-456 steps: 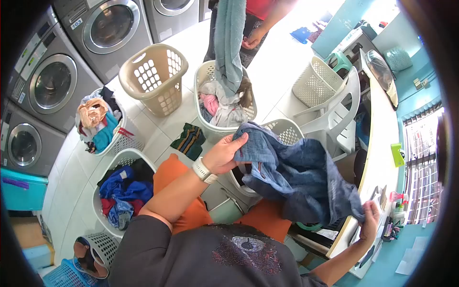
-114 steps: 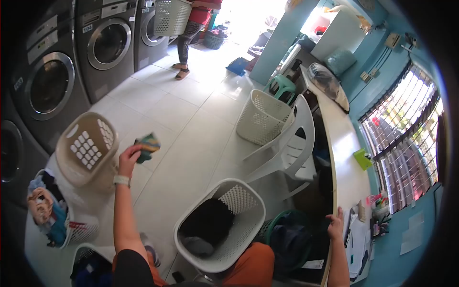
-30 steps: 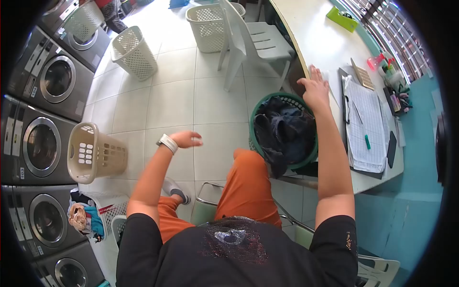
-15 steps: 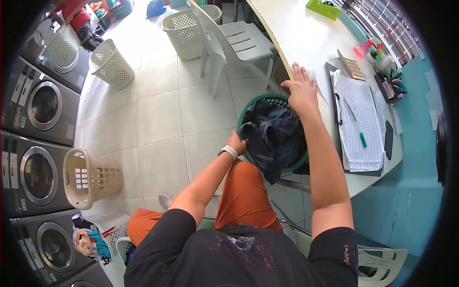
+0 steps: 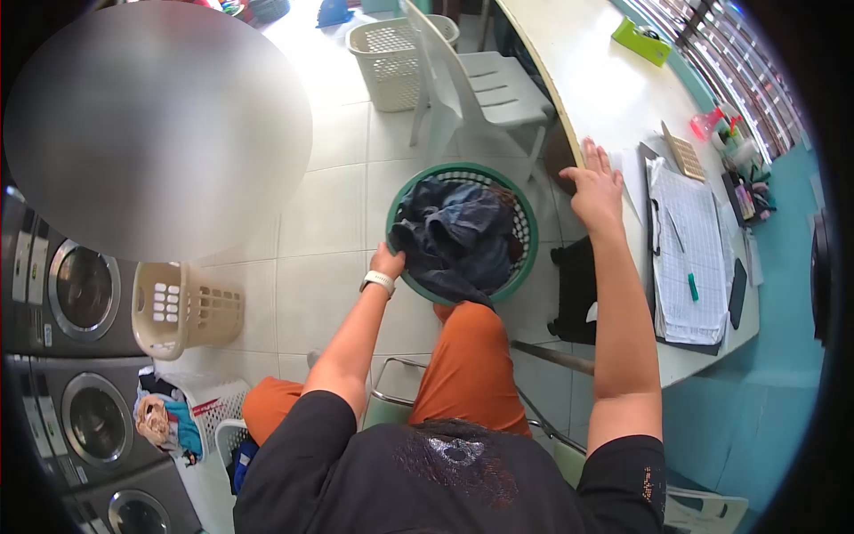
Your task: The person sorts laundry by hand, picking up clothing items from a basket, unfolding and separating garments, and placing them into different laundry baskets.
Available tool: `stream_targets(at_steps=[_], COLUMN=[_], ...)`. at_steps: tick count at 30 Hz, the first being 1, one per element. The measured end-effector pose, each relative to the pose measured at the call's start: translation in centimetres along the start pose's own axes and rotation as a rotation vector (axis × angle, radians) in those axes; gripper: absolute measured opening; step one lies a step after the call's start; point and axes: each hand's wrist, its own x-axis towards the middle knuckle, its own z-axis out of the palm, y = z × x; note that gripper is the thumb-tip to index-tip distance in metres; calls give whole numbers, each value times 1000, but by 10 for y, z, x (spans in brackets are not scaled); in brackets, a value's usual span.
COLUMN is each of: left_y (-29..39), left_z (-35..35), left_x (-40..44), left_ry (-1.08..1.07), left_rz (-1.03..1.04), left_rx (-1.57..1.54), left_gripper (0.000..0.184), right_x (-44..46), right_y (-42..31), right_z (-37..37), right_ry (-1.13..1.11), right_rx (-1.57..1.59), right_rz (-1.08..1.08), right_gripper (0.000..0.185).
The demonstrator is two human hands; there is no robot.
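Observation:
A round green laundry basket (image 5: 531,258) stands on the floor in front of my knees, heaped with dark clothes (image 5: 467,227), some of which look like denim. My left hand (image 5: 388,261), with a pale watch at its wrist, is closed on the basket's left rim. Part of a dark garment hangs over the near rim. To the right, my right hand (image 5: 598,191) lies on the edge of the white desk (image 5: 583,80), fingers stretched out and holding nothing.
Paperwork on a clipboard (image 5: 689,258), a calculator (image 5: 683,153) and a green tape dispenser (image 5: 642,41) are on the desk. A white plastic chair (image 5: 498,84) stands ahead. Left are washing machines (image 5: 84,285) and a beige basket (image 5: 191,307). A grey blur covers the upper left.
The green basket has moved left, out from beside the desk, with my left hand still on its rim. My right hand stays at the desk edge. The view has shifted slightly.

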Motion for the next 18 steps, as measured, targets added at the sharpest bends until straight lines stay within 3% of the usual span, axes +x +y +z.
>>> stream_targets(at_steps=[7,13,15,17,18], left_y=[-131,-220,-230,-232,-226], left_z=[-80,-146,-164,-165,-164], left_x=[-39,-97,-112,-127,-133], left_ry=[195,181,134,464,634], left_rz=[-173,-192,-303,-283,-217], left_rx=[-85,-1,147,261,168], left_gripper=[44,49,48,43,43], right_x=[0,0,1,2,3], right_y=[-4,-3,0,2,3], right_z=[-4,-3,1,4,4], right_ry=[5,5,40,39,68], right_rx=[-4,15,46,64,87], right_rz=[-4,-15,-24,-7,-20], right_gripper=[33,31,29,26,26])
